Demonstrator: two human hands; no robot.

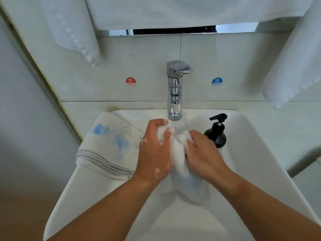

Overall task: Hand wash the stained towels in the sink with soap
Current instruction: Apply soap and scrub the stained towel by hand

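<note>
A wet white towel (pixel 180 153) is bunched up in the middle of the white sink (pixel 257 153), covered in foam. My left hand (pixel 154 150) grips its left side and my right hand (pixel 203 152) grips its right side, knuckles close together. Soap suds cling to both hands. A second white towel (pixel 111 145) with blue stains and a grey stitched hem lies draped over the sink's left rim. A black pump soap bottle (pixel 217 133) stands on the sink's right side, just behind my right hand.
A chrome tap (pixel 175 91) rises at the back centre, spout above the bunched towel; no water flow is visible. Red HOT (pixel 130 81) and blue COLD (pixel 217 82) stickers flank it. White towels hang at upper left (pixel 73 32) and upper right (pixel 291 66).
</note>
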